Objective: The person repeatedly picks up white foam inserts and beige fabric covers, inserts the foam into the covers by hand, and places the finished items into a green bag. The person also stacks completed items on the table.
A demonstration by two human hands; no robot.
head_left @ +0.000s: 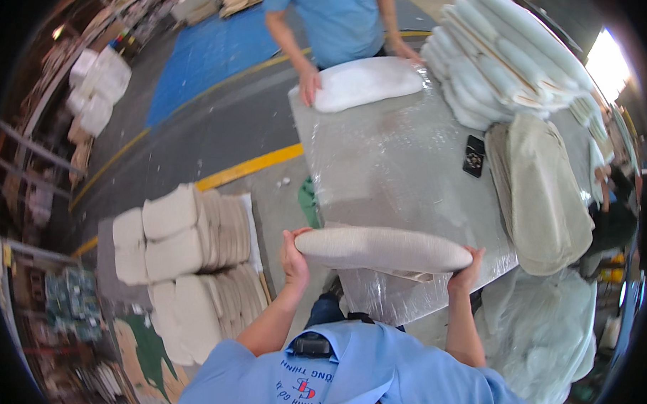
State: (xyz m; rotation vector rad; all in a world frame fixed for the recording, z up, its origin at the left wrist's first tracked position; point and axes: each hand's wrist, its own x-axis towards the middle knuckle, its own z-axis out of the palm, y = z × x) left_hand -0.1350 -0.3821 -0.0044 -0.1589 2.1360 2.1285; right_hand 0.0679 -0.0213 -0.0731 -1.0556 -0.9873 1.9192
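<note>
A long beige upholstered cushion (384,248) with rounded ends is held level over the near edge of the table. My left hand (294,259) grips its left end, and my right hand (466,270) is closed around its right end. Beneath it, a flat beige piece shows in part, its kind hidden. The grey table (403,169) carries clear plastic film. Across from me, a co-worker's hands (310,86) touch both ends of a white cushion-shaped piece (370,84).
Beige cushions (226,231) are stacked in rows at my left. On the table's right lie fabric covers (548,195), a dark phone (474,156) and a tall pile of white padded pieces (514,55). A translucent plastic heap (540,331) stands at the near right.
</note>
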